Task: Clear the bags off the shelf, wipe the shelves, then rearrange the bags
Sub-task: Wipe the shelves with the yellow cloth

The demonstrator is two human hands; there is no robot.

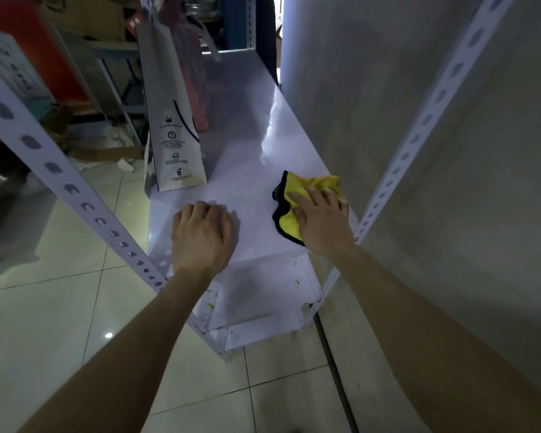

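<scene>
A white metal shelf (250,170) runs away from me along the wall. On it stands a tall white paper bag (175,126) with printed symbols, and a pink patterned bag (194,73) stands right behind it. A yellow cloth (306,189) with a dark edge lies near the shelf's front right corner. My right hand (322,220) presses flat on the cloth with straight fingers. My left hand (202,235) rests on the shelf's front edge, fingers curled under, holding nothing. A lower shelf (256,304) shows below with small yellow specks.
Perforated white uprights (75,192) frame the shelf at left and at right (419,132). A grey wall (419,89) is tight against the right side. Tiled floor (44,307) lies to the left, with cardboard boxes and clutter (85,142) beyond.
</scene>
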